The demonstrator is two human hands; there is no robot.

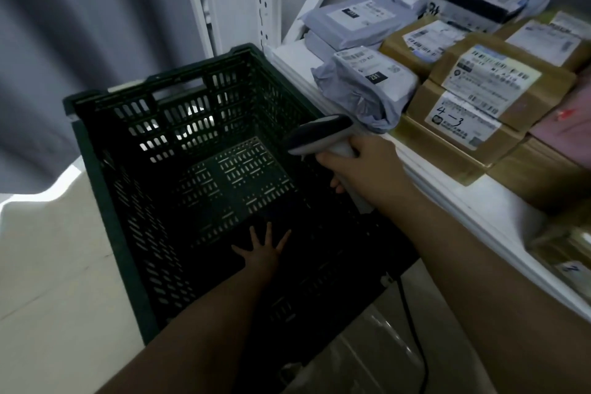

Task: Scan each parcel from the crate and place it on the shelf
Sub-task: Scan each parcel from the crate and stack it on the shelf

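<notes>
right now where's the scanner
Head view, right of centre: the scanner is gripped in the right hand over the crate, beside the shelf edge and the grey parcel.

One crate [105,201], one scanner [319,134], two hands [259,253] [361,163], one shelf [492,208], at least ten parcels [367,83]

Left hand [260,253] low, fingers splayed; right hand [364,166] — curled round scanner [319,134]

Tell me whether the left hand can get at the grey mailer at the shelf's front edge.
Probably not directly. The left hand lies spread low inside the crate, and the right hand gripping the scanner sits between it and the grey mailer. It would have to lift out.
</notes>
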